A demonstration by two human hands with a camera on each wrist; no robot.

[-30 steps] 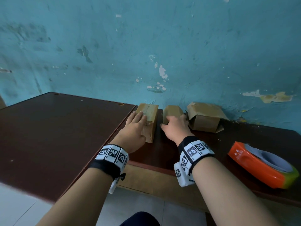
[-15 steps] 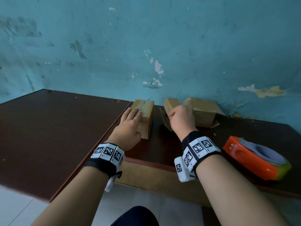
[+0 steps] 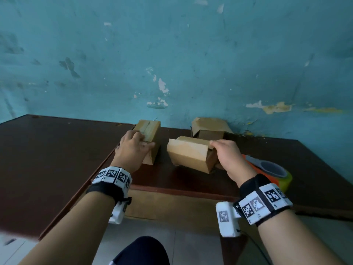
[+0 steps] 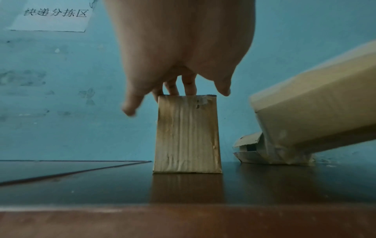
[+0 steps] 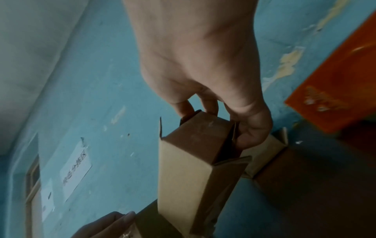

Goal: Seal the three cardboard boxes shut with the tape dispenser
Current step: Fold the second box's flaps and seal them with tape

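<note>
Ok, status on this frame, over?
Left hand rests on left box. Right hand grips middle box, lifted, tilted. Tape dispenser untouched. Nothing blocking.

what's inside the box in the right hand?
Right hand grips the middle box at its open end. Only dark inner flaps show there; any contents are hidden in shadow.
</note>
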